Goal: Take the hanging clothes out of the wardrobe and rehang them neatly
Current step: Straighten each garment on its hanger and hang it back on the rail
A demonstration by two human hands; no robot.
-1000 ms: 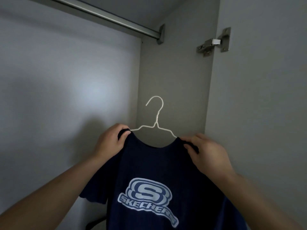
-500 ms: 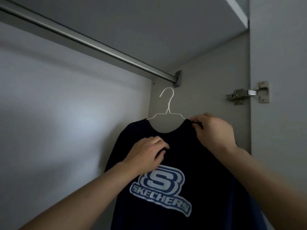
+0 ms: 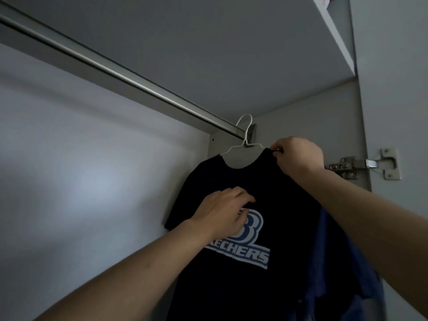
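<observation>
A navy T-shirt (image 3: 273,195) with a pale blue logo hangs on a white wire hanger (image 3: 243,144). The hanger's hook sits over the right end of the metal wardrobe rail (image 3: 129,72). My right hand (image 3: 298,156) pinches the shirt's right shoulder and the hanger arm at the collar. My left hand (image 3: 224,212) lies against the shirt's chest above the logo, fingers loosely bent, covering part of the print.
The wardrobe's pale back wall (image 3: 81,181) fills the left. Its side panel (image 3: 312,126) stands close behind the hanger. A metal door hinge (image 3: 363,165) is on the open door at the right, and a shelf edge (image 3: 335,33) runs above.
The shirt and hanger went up and right, and the hook now sits over the rail's end. My left hand left the shoulder and came onto the shirt's chest.
</observation>
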